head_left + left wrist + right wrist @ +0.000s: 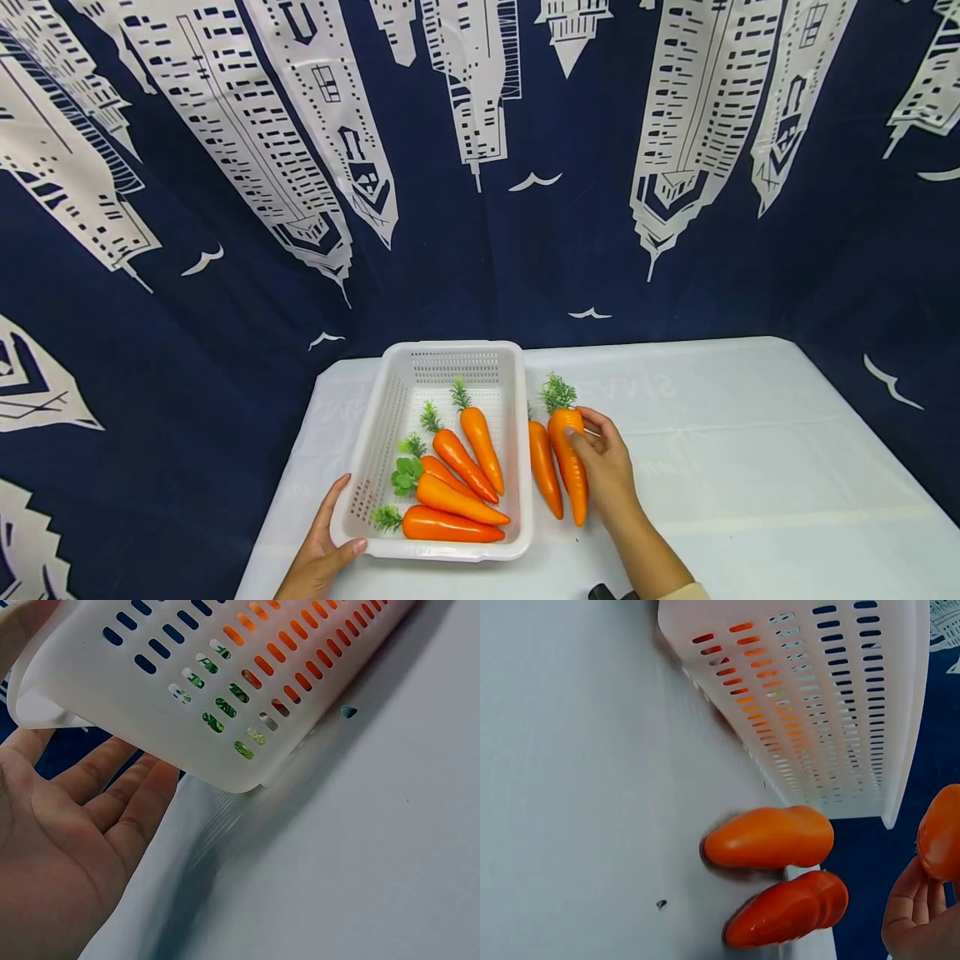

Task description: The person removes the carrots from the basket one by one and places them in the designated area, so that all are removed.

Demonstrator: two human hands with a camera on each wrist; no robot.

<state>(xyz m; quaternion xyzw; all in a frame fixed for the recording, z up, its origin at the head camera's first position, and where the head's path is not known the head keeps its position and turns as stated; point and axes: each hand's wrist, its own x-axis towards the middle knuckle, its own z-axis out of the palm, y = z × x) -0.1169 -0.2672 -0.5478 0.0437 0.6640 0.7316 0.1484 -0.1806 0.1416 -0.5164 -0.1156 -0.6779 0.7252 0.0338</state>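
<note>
A white plastic basket [523, 433] stands on the table with several orange carrots [453, 498] with green tops lying in it. My left hand [318, 554] holds the basket's near left corner, thumb at the front rim and fingers along the outer side. Right of the basket, my right hand [609, 467] grips a leafy-topped carrot [567, 446] near its thick end. In the right wrist view that held carrot [941, 836] is partly cut off by the frame's edge. Two more carrots, one orange [769, 837] and one redder [791, 909], lie on the table beside the basket.
A white-covered table [750, 467] spreads to the right of the basket. Behind it hangs a dark blue cloth [555, 250] printed with white buildings and birds. A small dark object [602, 592] sits at the near edge by the right forearm.
</note>
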